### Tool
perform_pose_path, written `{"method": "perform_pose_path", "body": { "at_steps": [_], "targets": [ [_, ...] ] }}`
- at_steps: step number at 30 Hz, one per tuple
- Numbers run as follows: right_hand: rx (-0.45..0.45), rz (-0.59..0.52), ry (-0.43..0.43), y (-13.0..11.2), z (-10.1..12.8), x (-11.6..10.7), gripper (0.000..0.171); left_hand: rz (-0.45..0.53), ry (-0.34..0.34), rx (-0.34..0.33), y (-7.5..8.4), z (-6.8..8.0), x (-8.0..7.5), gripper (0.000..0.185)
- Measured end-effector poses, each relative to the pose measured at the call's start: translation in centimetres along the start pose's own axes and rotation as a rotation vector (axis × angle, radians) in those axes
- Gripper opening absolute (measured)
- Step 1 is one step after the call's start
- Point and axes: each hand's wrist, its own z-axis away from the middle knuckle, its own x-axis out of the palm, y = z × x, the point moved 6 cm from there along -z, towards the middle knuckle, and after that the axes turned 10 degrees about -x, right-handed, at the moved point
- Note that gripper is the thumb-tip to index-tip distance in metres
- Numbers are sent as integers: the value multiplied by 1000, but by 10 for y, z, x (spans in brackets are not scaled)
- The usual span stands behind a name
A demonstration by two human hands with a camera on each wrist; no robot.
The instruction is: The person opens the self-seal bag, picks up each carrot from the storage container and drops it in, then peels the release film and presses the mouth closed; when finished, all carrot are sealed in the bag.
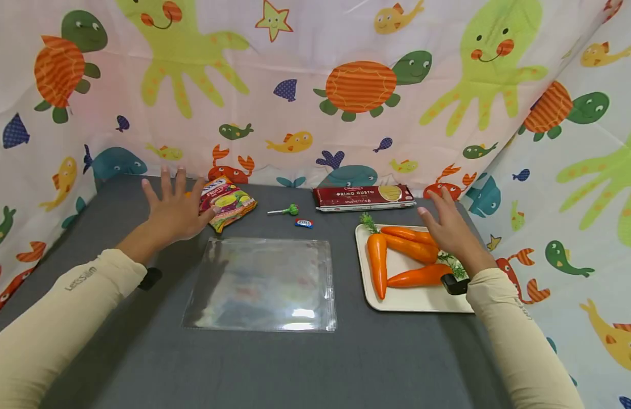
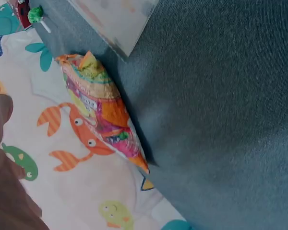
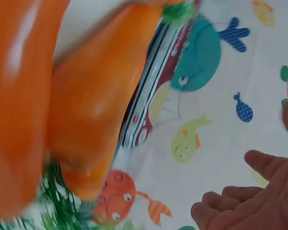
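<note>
Snack packet (image 1: 226, 202): lies flat at rear-left of grey table (image 1: 141, 352), close to the backdrop. Left hand (image 1: 173, 211) sits over its left end, fingers spread straight, gripping nothing; contact w/ packet can't be confirmed from head view. Left wrist view shows the same packet (image 2: 103, 112) lying on the table by itself, no fingers on it, crab print of the cloth behind.

Carrots (image 1: 404, 255): four orange ones w/ green tops, lying on a cream tray (image 1: 412, 301) at right side of table. Right hand (image 1: 450, 227) hovers over the tray's rear-right corner, above the carrot tops, fingers extended, holding nothing. Right wrist view: two carrots (image 3: 93, 105) fill the frame at close range; fingertips (image 3: 259, 163) visible at lower right, loosely bent, apart from the carrots.

Between the hands: clear plastic bag (image 1: 261, 284), flat, centre of table, just fwd of the packet. Behind it, a green lollipop (image 1: 287, 211) and a small blue-red wrapped sweet (image 1: 304, 223), near each other. Red spaghetti pack (image 1: 363, 197) lies along the rear edge, just behind the tray.

Surround: sea-creature print cloth (image 1: 315, 68) on back and both sides. Both forearms in cream sleeves.
</note>
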Motion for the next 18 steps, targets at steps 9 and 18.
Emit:
{"method": "perform_pose_path", "body": {
  "at_steps": [9,18],
  "targets": [
    [-201,34,9,-25,1,22,59,131,56,156,21,7,-3,59],
    [-306,-57,-48,-56,8,42,43,200,-39,361,46,17,11,57]
  ]
}}
